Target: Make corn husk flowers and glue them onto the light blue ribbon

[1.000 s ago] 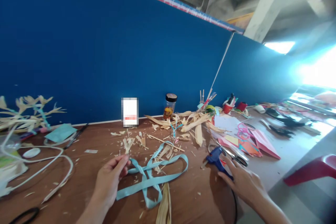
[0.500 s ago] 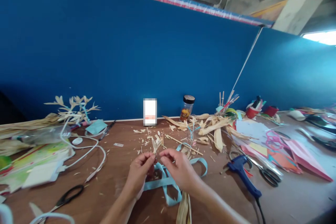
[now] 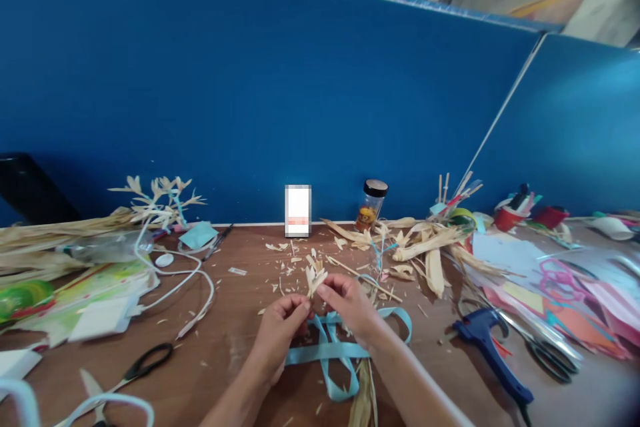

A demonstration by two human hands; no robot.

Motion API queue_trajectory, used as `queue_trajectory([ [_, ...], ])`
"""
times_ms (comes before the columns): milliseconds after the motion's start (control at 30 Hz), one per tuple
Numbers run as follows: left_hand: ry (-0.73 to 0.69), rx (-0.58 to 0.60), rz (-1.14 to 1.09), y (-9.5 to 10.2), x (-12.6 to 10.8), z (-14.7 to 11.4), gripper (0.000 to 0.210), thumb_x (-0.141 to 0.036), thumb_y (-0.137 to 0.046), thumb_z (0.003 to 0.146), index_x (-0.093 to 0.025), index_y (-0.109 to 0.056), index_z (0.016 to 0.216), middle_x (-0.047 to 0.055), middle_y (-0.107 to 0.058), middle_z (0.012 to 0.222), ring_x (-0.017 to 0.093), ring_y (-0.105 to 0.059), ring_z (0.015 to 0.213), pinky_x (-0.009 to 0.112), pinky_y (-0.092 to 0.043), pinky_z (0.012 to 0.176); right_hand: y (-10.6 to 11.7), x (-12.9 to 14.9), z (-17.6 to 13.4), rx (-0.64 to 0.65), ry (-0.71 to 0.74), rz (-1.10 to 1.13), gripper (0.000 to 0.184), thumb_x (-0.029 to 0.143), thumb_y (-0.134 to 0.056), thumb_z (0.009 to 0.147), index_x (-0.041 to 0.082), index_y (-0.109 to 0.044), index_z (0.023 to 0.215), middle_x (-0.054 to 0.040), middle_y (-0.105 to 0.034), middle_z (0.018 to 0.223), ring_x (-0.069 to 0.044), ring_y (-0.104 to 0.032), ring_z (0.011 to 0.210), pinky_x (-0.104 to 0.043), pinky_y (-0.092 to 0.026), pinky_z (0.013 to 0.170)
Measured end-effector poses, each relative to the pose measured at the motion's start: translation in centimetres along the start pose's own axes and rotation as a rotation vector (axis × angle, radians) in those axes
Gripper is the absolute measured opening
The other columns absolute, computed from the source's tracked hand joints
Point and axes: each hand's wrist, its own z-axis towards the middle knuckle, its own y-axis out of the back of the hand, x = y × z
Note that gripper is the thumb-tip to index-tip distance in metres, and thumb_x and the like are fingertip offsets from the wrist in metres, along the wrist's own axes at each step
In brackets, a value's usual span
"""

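A small pale flower of dried husk point(image 3: 315, 278) stands upright between my hands in the middle of the table. My left hand point(image 3: 286, 325) pinches its base between thumb and finger. Against the right side of its petals rest the fingertips of my right hand point(image 3: 349, 303), thumb and forefinger close together on a petal. A light blue ribbon point(image 3: 327, 351) lies in loops on the brown table point(image 3: 220, 373) beneath both hands. Below the right wrist, a strip of dried husk point(image 3: 364, 400) reaches the near edge of the view.
A blue glue gun point(image 3: 493, 353) and black-handled scissors point(image 3: 553, 357) lie at right. More scissors point(image 3: 147, 361) and a white cable point(image 3: 193, 273) are at left. At the back stand a black-lidded jar point(image 3: 372, 205), husk flowers point(image 3: 163, 197) and a blurred white rectangle point(image 3: 298, 210).
The view has shifted left, so things appear further right. My right fingers have moved from beside the flower's base up onto its petals. My left hand keeps its pinch.
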Motion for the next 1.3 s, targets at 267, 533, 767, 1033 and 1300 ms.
queue_trajectory([
  [267, -0.002, 0.037, 0.073, 0.2, 0.4, 0.2, 0.024, -0.036, -0.068, 0.061, -0.014, -0.059, 0.061, -0.001, -0.057, 0.052, 0.007, -0.042, 0.042, 0.018, -0.033, 0.044, 0.5, -0.5, -0.2, 0.003, 0.049, -0.129, 0.023, 0.034, -0.054, 0.076, 0.014, -0.056, 0.065, 0.0047, -0.045, 0.055, -0.009, -0.038, 0.053, -0.020, -0.031, 0.052],
  [533, 0.094, 0.068, -0.035, 0.3, 0.2, 0.2, 0.023, -0.038, -0.066, 0.065, -0.015, -0.062, 0.069, 0.001, -0.057, 0.065, 0.010, -0.051, 0.059, 0.020, -0.045, 0.053, 0.3, -0.6, -0.6, 0.009, 0.013, -0.046, 0.022, 0.030, -0.056, 0.076, 0.015, -0.050, 0.061, 0.0052, -0.043, 0.055, -0.008, -0.036, 0.053, -0.020, -0.030, 0.052],
  [767, 0.178, 0.181, -0.144, 1.1, 0.7, 0.5, 0.020, -0.033, -0.067, 0.066, -0.014, -0.061, 0.070, -0.001, -0.057, 0.063, 0.005, -0.050, 0.052, 0.018, -0.044, 0.054, -0.1, -1.1, -0.7, 0.038, -0.045, 0.018, 0.024, 0.033, -0.057, 0.075, 0.015, -0.051, 0.061, 0.0052, -0.043, 0.054, -0.007, -0.035, 0.050, -0.020, -0.028, 0.049],
  [1033, 0.195, 0.199, -0.166, 1.3, 0.9, 0.7, 0.021, -0.031, -0.069, 0.065, -0.012, -0.061, 0.068, 0.001, -0.058, 0.062, 0.005, -0.049, 0.051, 0.018, -0.044, 0.053, -0.1, -1.3, -0.6, 0.017, -0.042, 0.033, 0.025, 0.035, -0.059, 0.072, 0.015, -0.050, 0.060, 0.0056, -0.043, 0.052, -0.007, -0.036, 0.049, -0.020, -0.029, 0.049],
  [1300, 0.163, 0.217, -0.108, 1.3, 0.6, 0.7, 0.022, -0.032, -0.068, 0.066, -0.012, -0.061, 0.067, 0.001, -0.058, 0.063, 0.005, -0.048, 0.051, 0.018, -0.042, 0.053, -0.1, -1.5, -0.6, -0.005, 0.009, -0.077, 0.021, 0.028, -0.057, 0.074, 0.015, -0.051, 0.059, 0.0044, -0.047, 0.053, -0.008, -0.038, 0.051, -0.021, -0.030, 0.050],
])
